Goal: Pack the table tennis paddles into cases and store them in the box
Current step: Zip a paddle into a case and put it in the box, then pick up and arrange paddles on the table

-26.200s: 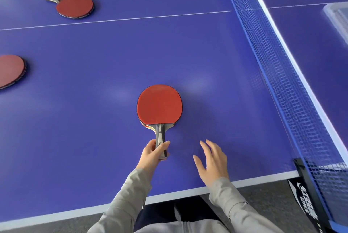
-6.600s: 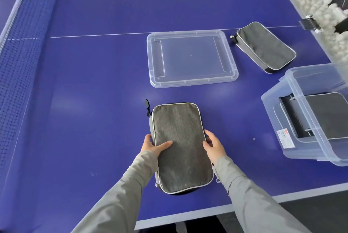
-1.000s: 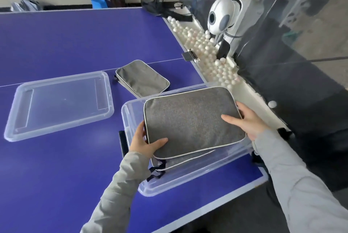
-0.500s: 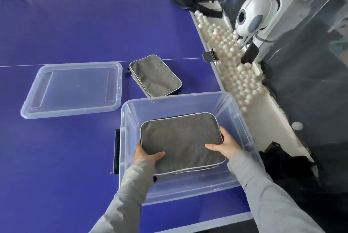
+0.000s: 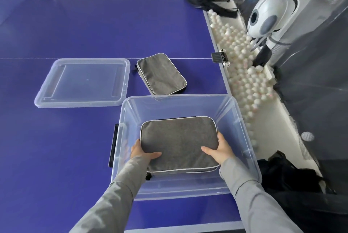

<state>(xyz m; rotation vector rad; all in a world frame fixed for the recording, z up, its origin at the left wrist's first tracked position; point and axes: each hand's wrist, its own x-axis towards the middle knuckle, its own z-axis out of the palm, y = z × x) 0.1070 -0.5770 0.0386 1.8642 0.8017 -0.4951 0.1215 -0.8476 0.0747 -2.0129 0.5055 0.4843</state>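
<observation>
A clear plastic box (image 5: 243, 125) stands on the blue table near its right edge. Inside it lies a grey paddle case (image 5: 178, 138) with white piping, resting on another case whose edge shows beneath. My left hand (image 5: 140, 151) grips the top case's near left corner, thumb on top. My right hand (image 5: 219, 150) grips its right side. A second grey case (image 5: 162, 73) lies flat on the table just beyond the box. No bare paddle is visible.
The box's clear lid (image 5: 84, 82) lies on the table to the left of the far case. A trough of several white balls (image 5: 243, 74) runs along the table's right edge beside a white ball machine (image 5: 267, 16). A dark bag (image 5: 286, 172) sits by the near right.
The grey case went from above the box rim down into the box and now rests on the case below. Both hands stayed on it.
</observation>
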